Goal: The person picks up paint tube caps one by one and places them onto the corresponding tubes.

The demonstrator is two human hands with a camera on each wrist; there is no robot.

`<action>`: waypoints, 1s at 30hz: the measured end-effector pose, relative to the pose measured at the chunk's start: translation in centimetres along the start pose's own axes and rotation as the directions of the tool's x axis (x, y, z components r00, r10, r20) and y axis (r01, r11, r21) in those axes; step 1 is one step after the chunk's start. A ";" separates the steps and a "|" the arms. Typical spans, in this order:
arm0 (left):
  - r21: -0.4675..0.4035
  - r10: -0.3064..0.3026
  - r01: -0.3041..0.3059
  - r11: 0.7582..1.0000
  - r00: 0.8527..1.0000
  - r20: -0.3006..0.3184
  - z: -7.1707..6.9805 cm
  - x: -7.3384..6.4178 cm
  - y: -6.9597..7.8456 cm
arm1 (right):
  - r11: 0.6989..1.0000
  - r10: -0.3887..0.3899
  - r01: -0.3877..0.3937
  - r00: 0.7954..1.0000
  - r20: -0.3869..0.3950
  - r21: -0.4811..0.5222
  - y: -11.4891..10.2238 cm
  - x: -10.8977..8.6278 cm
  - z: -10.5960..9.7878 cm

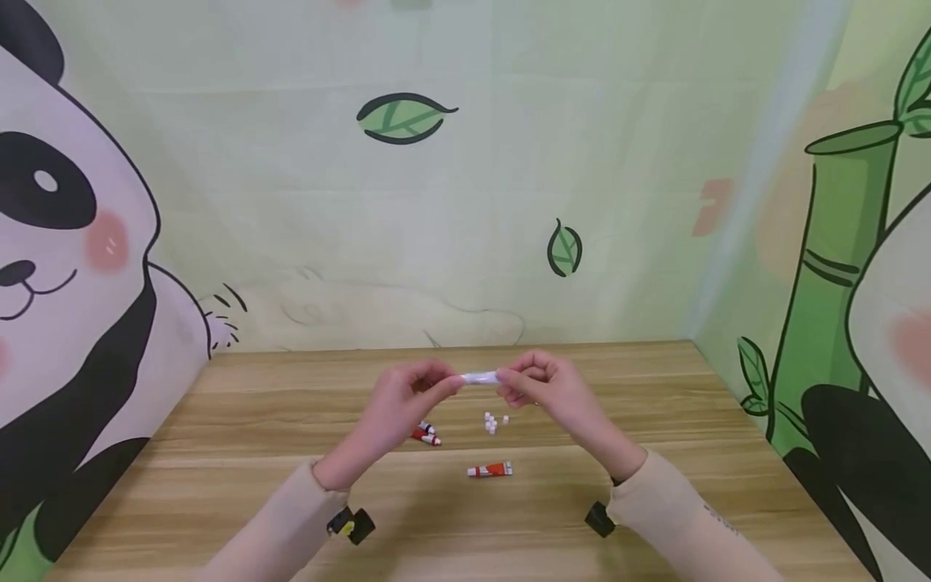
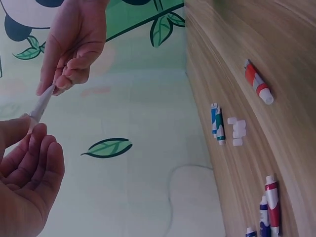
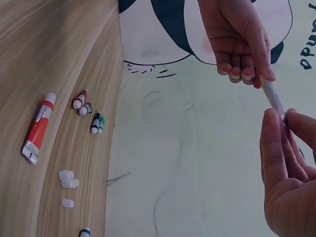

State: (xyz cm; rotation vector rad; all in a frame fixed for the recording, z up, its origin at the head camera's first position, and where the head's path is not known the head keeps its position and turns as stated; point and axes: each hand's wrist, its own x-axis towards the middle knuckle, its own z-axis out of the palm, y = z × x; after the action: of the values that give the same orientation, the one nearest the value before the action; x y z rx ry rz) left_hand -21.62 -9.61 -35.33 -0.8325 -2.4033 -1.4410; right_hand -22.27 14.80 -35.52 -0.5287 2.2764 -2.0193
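A small white paint tube (image 1: 480,378) is held up over the table between both hands. My left hand (image 1: 396,412) pinches its left end between thumb and fingertips. With thumb and index finger my right hand (image 1: 556,396) pinches the other end, its remaining fingers curled. The tube's pale body (image 2: 42,104) slants between the two hands in the left wrist view; both ends are hidden by fingertips. Below the hands, several small white caps (image 1: 491,423) lie in a loose cluster. An orange paint tube (image 1: 490,470) with a white cap lies nearer the front.
Beside the left wrist lie a red tube (image 1: 427,437) and a dark blue tube (image 1: 427,427), partly hidden. A blue tube (image 2: 214,121) and a green tube (image 2: 220,126) lie past the caps. A printed cloth (image 1: 480,202) hangs behind the wooden table (image 1: 567,517).
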 end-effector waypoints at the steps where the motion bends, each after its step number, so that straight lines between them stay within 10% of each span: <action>1: -0.011 -0.018 0.018 1.000 1.000 0.006 0.0 0.0 -0.1 | 1.000 0.003 -0.003 1.000 0.005 0.000 0.1 0.0 0.0; 21: -0.032 -0.235 0.249 0.968 0.943 0.235 1.9 -0.9 -3.5 | 0.982 0.173 -0.157 0.972 0.160 -0.109 4.6 -0.8 -1.1; 30: 0.013 -0.209 0.218 0.976 0.914 0.348 3.6 -2.4 -5.9 | 0.972 0.189 -0.144 0.948 0.256 -0.184 7.3 -1.8 -0.8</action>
State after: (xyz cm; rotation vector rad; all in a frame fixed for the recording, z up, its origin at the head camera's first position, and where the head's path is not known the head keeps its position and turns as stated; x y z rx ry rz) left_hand -22.70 -9.51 -42.55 -0.9229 -2.8213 -1.5124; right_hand -22.42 16.73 -42.78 -0.5622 2.2432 -1.5841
